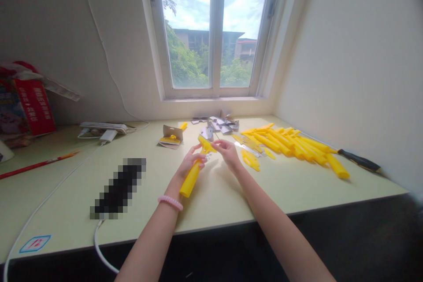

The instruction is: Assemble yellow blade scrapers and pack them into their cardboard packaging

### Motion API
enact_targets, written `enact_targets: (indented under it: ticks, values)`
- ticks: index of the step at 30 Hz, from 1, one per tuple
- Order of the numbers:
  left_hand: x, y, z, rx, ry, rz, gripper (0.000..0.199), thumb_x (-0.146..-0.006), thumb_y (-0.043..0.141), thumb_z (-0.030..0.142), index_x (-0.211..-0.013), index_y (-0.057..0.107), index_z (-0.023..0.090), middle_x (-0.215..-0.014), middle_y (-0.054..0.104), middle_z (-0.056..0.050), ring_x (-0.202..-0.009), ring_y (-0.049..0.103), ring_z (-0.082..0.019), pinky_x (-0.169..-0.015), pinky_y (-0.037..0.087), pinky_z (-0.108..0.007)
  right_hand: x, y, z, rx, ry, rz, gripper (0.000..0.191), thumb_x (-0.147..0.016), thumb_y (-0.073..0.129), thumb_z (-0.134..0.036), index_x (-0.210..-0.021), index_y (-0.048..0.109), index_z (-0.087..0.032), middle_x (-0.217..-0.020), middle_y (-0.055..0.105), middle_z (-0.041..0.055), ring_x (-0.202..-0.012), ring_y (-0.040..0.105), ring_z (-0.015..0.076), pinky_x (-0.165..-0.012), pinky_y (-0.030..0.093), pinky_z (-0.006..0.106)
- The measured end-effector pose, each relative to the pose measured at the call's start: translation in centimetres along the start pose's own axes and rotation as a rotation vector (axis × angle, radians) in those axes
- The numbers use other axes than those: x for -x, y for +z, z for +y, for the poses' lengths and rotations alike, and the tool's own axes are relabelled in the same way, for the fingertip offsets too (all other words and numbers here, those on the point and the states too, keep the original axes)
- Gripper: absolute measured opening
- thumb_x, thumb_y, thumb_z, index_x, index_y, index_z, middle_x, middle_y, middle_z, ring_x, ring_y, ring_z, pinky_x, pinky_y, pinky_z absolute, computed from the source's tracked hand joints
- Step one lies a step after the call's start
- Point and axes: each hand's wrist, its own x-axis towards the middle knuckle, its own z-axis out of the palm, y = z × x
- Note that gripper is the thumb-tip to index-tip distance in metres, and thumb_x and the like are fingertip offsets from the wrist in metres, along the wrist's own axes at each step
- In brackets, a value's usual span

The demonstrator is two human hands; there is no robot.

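Note:
My left hand grips a yellow plastic-handled tool around its handle, with the handle's end pointing down toward me. The fingertips of my right hand pinch the flat yellow head at the tool's top end. To the right lies a heap of similar yellow handles, some with small metal blades. A cardboard backing card with a yellow piece lies behind my left hand. Small metal and card pieces are scattered at the back.
A black-handled tool lies at the right end of the desk. A power strip, a red pencil, white cable and a pixelated dark object are on the left. The desk's front edge runs close to me.

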Motion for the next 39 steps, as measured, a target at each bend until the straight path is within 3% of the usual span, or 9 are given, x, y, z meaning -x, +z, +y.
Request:
enact_targets:
  ticks: [5, 11, 24, 30, 34, 36, 39]
  values:
    - [0.2, 0.6, -0.3, -0.055, -0.039, -0.041, 0.062, -0.062, 0.055, 0.001, -0.12, 0.035, 0.016, -0.068, 0.052, -0.001, -0.048, 0.045, -0.004, -0.042, 0.028, -0.013, 0.3, 0.3, -0.5, -0.028, -0.014, 0.006, 0.03, -0.061, 0.066, -0.045, -0.07, 0.064, -0.017, -0.047, 0.028, -0.0078, -0.045, 0.026, 0.0064, -0.044, 0.026, 0.021]
    - [0.4, 1.0, -0.3, -0.104, -0.042, -0.073, 0.06, -0.063, 0.055, 0.002, -0.119, 0.037, 0.016, -0.07, 0.052, -0.001, -0.047, 0.044, -0.003, -0.042, 0.028, -0.014, 0.3, 0.1, -0.5, -0.084, -0.006, -0.029, 0.029, -0.061, 0.068, -0.043, -0.072, 0.064, -0.016, -0.049, 0.033, -0.0071, -0.046, 0.03, 0.0066, -0.045, 0.03, 0.021]
    - [0.4, 1.0, -0.5, -0.128, -0.054, -0.075, 0.056, -0.059, 0.058, 0.003, -0.111, 0.043, 0.017, -0.067, 0.052, 0.0, -0.048, 0.046, -0.005, -0.041, 0.025, -0.015, 0.5, -0.1, -0.9, -0.005, -0.057, -0.02, 0.024, -0.062, 0.066, -0.04, -0.068, 0.062, -0.017, -0.048, 0.025, -0.0074, -0.046, 0.024, 0.0056, -0.041, 0.024, 0.019]
    - [0.0, 0.7, -0.8, -0.122, -0.056, -0.091, 0.054, -0.058, 0.06, 0.003, -0.108, 0.043, 0.018, -0.067, 0.052, 0.0, -0.048, 0.046, -0.006, -0.041, 0.025, -0.015, 0.7, -0.1, -1.5, -0.042, -0.029, -0.037, 0.026, -0.06, 0.067, -0.041, -0.066, 0.058, -0.017, -0.047, 0.027, -0.0081, -0.044, 0.027, 0.0055, -0.041, 0.028, 0.019]
    - [0.0, 0.7, -0.7, -0.1, -0.039, -0.055, 0.058, -0.058, 0.059, 0.002, -0.111, 0.04, 0.018, -0.068, 0.053, 0.0, -0.048, 0.046, -0.005, -0.041, 0.026, -0.015, 0.5, 0.0, -1.3, -0.1, 0.027, -0.096, 0.031, -0.065, 0.063, -0.043, -0.082, 0.053, -0.019, -0.052, 0.042, -0.0064, -0.049, 0.042, 0.0089, -0.049, 0.038, 0.022]
    - [0.0, 0.7, -0.5, -0.08, -0.021, -0.019, 0.06, -0.059, 0.059, 0.002, -0.114, 0.039, 0.018, -0.069, 0.053, -0.001, -0.049, 0.047, -0.005, -0.041, 0.028, -0.014, 0.2, -0.1, -0.9, -0.072, 0.022, -0.058, 0.031, -0.072, 0.055, -0.044, -0.089, 0.047, -0.02, -0.059, 0.05, -0.004, -0.054, 0.049, 0.0111, -0.053, 0.04, 0.024]
    - [-0.1, 0.4, -0.4, -0.025, 0.012, 0.053, 0.063, -0.061, 0.059, 0.001, -0.117, 0.037, 0.018, -0.069, 0.053, 0.0, -0.049, 0.047, -0.005, -0.042, 0.03, -0.014, -0.2, -0.3, -0.4, 0.091, -0.068, 0.103, 0.021, -0.079, 0.043, -0.038, -0.09, 0.041, -0.021, -0.068, 0.053, -0.0017, -0.06, 0.052, 0.0125, -0.057, 0.041, 0.025]
